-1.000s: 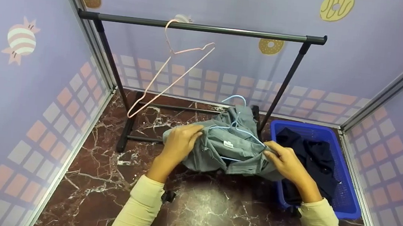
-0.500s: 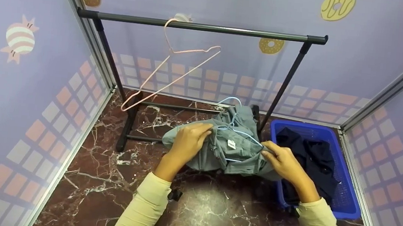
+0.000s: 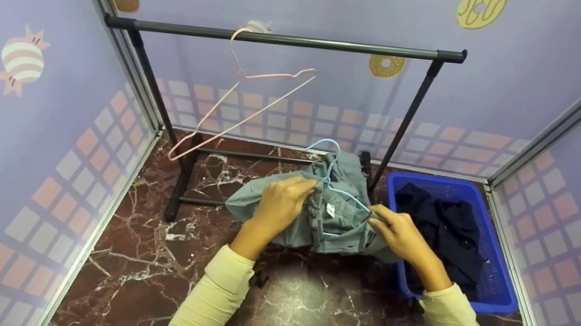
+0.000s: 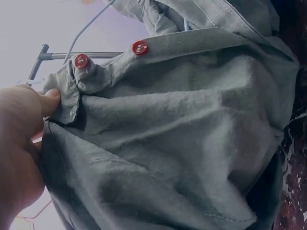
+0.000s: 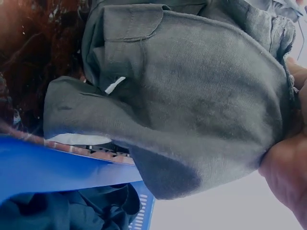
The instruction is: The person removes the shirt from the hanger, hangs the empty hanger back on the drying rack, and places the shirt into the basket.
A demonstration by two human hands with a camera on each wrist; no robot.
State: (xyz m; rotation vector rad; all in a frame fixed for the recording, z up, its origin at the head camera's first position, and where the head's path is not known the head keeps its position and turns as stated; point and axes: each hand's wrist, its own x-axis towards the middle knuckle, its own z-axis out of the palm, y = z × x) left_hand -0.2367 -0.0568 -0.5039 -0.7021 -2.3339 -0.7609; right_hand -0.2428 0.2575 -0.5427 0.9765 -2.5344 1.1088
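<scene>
A small booth with pale purple walls printed with doughnuts and sweets is seen from above, its floor (image 3: 160,273) of dark red marble veined in white. Across the upper half of the frame a black clothes rail (image 3: 282,39) is stretched between two slanted legs, and an empty pink wire hanger (image 3: 245,101) is hooked over it left of centre, tilted down toward the left. At the centre of the frame a grey-green shirt (image 3: 335,227) is held bunched above the floor, with a light blue hanger (image 3: 334,181) partly threaded into it, the hook showing just above the fabric. The shirt's left side is gripped by the left hand (image 3: 281,205), fingers curled into the cloth; in the left wrist view the thumb is pressed on the edge of the placket beside two red buttons (image 4: 139,47). The shirt's right side is pinched by the right hand (image 3: 396,233), closed on cloth near the hanger's arm. Both forearms are covered by pale yellow sleeves (image 3: 210,306). At the lower right a blue plastic basket (image 3: 497,301) is set on the floor just beside the shirt, and dark navy clothes (image 3: 451,228) are heaped inside it.
</scene>
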